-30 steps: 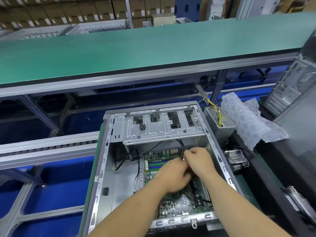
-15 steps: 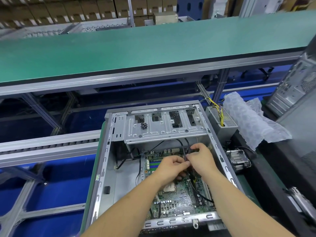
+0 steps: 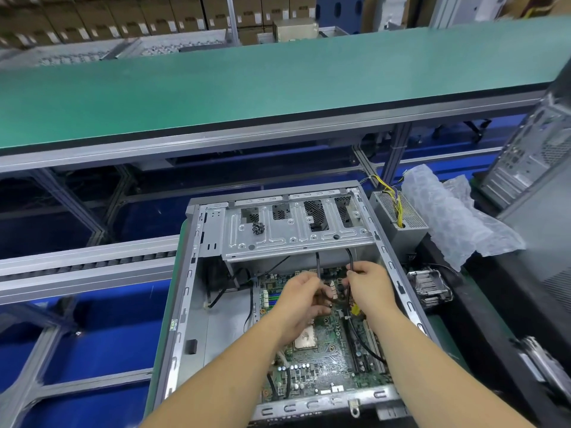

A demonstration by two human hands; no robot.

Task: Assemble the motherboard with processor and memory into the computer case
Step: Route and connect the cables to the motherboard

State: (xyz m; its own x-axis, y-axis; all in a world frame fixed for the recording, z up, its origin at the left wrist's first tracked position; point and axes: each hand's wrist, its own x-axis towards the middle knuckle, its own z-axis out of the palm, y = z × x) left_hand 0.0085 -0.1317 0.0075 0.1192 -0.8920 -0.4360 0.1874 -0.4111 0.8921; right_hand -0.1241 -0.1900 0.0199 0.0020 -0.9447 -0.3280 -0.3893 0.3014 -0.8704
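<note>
An open grey computer case (image 3: 185, 304) lies flat in front of me. A green motherboard (image 3: 327, 362) sits inside it, with a metal-lidded processor (image 3: 305, 338) partly under my left wrist and blue memory slots (image 3: 273, 299) at the board's left. Two thin black cables (image 3: 317, 262) hang from under the drive cage (image 3: 293, 233). My left hand (image 3: 304, 301) pinches one cable over the board's far end. My right hand (image 3: 369, 288) pinches the other cable beside it, close to a yellow connector (image 3: 354, 310).
A power supply (image 3: 398, 220) with yellow wires stands right of the case, next to crumpled bubble wrap (image 3: 448, 217) and a heatsink (image 3: 428, 287). Another case (image 3: 531, 156) stands upright at far right. A green conveyor belt (image 3: 247, 78) runs behind; roller rails (image 3: 86, 261) lie left.
Both hands have drawn toward the drive cage and moved apart, each now holding a separate black cable. The processor and more of the board show beneath my forearms.
</note>
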